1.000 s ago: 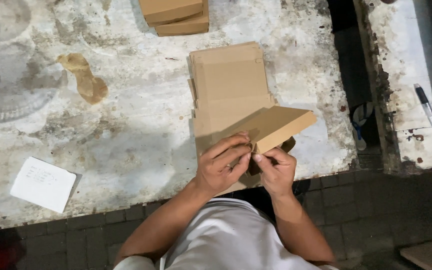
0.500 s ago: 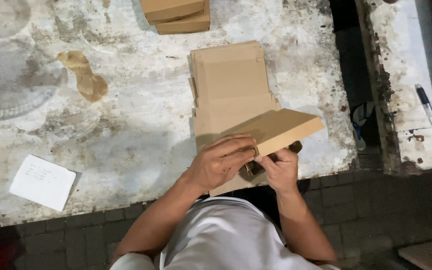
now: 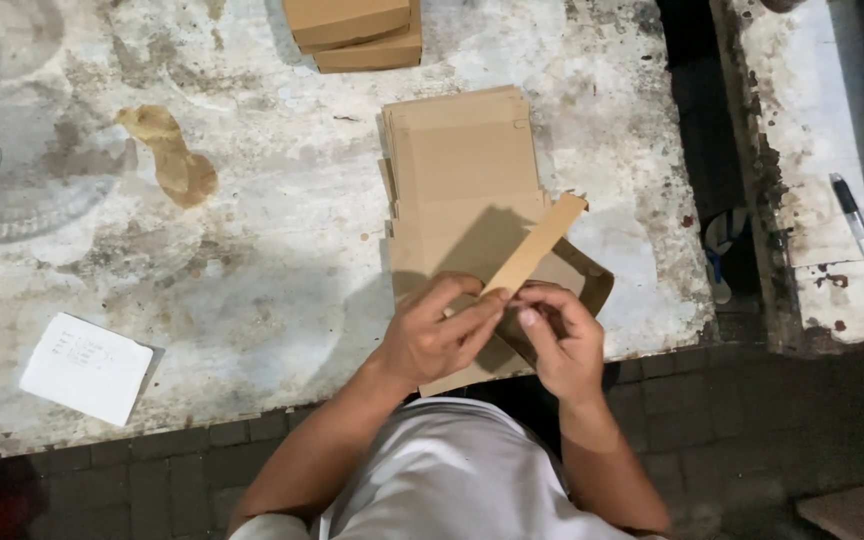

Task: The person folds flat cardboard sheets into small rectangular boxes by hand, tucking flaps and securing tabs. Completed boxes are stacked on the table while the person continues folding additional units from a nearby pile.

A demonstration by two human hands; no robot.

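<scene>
The cardboard box (image 3: 537,265) is tipping up on its edge now, flatter a moment ago; the left hand (image 3: 437,335) and right hand (image 3: 557,340) are both pinching its near end at the table (image 3: 252,260) edge; behind it a pile of flat cardboard (image 3: 462,165) is lying; farther back, finished boxes (image 3: 352,30) are sitting.

Both hands meet at the near edge of a stained white table (image 3: 252,290), the left hand (image 3: 439,335) and right hand (image 3: 559,340) pinching a half-folded brown cardboard box (image 3: 537,265) whose narrow flap tilts up to the right. It sits on a stack of flat cardboard blanks (image 3: 462,160). Folded boxes (image 3: 352,30) lie at the far edge, a white paper (image 3: 85,367) near left, and a pen (image 3: 858,226) far right.
</scene>
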